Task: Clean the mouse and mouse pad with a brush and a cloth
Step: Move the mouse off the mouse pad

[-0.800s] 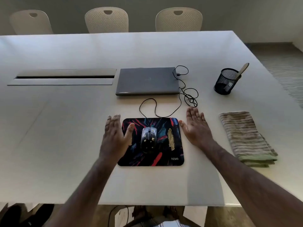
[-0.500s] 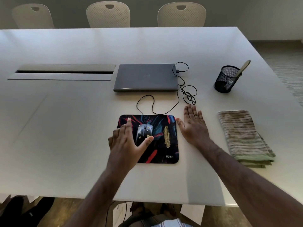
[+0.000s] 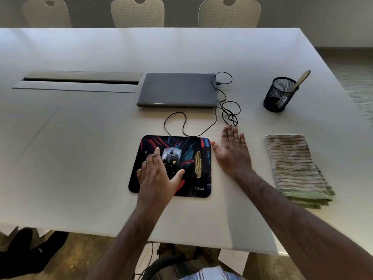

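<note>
A closed grey laptop [image 3: 177,89] lies on the white table [image 3: 80,158] just beyond the mouse pad [image 3: 201,158], and a thin black cable [image 3: 222,110] runs from its right edge, tangles into loops near the right hand's fingertips, then curves back to the front of the mouse [image 3: 171,156]. To the left of the laptop a long grey cable hatch [image 3: 78,81] is set into the table. Far right stands a black mesh cup [image 3: 279,93] with the pale handle of the brush [image 3: 300,80] leaning out of it. Nearer, a folded striped cloth [image 3: 296,168] with a green edge lies flat, well apart from the pad. Three pale chairs [image 3: 138,12] line the far side.

The mouse pad is dark with red and blue streaks, a yellowish smear on its right half and small white lettering in the near right corner. The mouse sits on the pad's left half, grey and speckled with yellow bits.

The left hand [image 3: 159,176] lies over the rear of the mouse, fingers spread along its left side and thumb out to its right; I cannot tell whether it actually grips it. The right hand [image 3: 232,154] rests flat on the table just beside the pad's right edge, fingers straight, holding nothing.
</note>
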